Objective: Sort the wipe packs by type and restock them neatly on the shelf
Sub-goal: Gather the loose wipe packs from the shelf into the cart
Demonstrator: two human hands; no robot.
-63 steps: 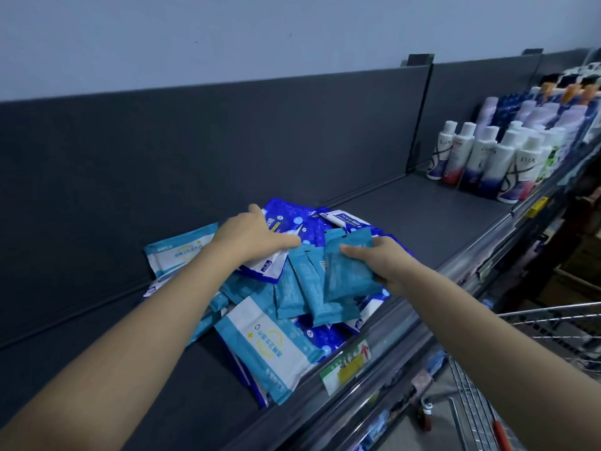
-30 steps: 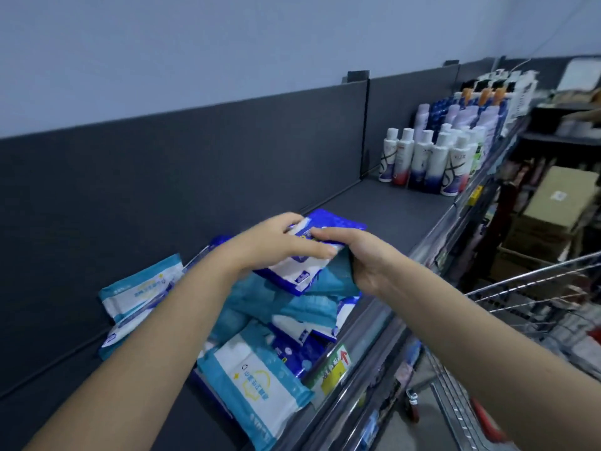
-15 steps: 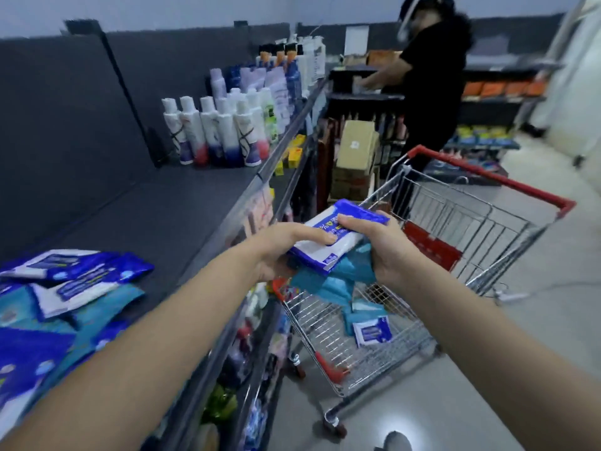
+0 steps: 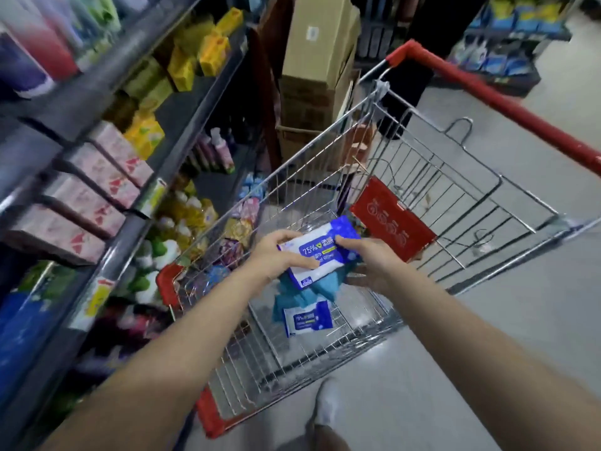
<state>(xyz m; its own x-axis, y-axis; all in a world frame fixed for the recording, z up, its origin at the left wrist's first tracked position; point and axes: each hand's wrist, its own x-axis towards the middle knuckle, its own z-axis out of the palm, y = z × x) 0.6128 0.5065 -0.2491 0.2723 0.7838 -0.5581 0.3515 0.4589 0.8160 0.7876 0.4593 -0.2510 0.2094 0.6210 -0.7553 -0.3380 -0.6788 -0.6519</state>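
Head view, looking down, blurred at the left edge.

- Your left hand (image 4: 276, 252) grips the blue-and-white wipe pack (image 4: 320, 255) by its left end: fingers curled over the far edge, thumb pressed on the printed face. "75%" reads clearly between your two thumbs.
- Your right hand (image 4: 374, 262) pinches the same pack at its right end, thumb on top, fingers curled underneath.
- Teal packs (image 4: 322, 284) hang bunched directly under the blue-and-white one, against your right fingers (image 4: 357, 276). Whether those fingers clamp them or only support them, I cannot tell.
- The held bundle is in the air, above the basket of the cart (image 4: 260, 369), touching none of its wires.
- Below your fingers, on the basket floor, lies a second blue-and-white pack (image 4: 307, 317), face up, with more teal material just beside it on its left.
- Beyond your right fingertips: the red flap (image 4: 392, 219) of the cart. Further off, the red handle (image 4: 507, 102).
- Left of your left hand: shelves (image 4: 130, 222), with pink boxes (image 4: 97, 190) on one tier.
- Past the far end of the cart: stacked cardboard cartons (image 4: 312, 60).
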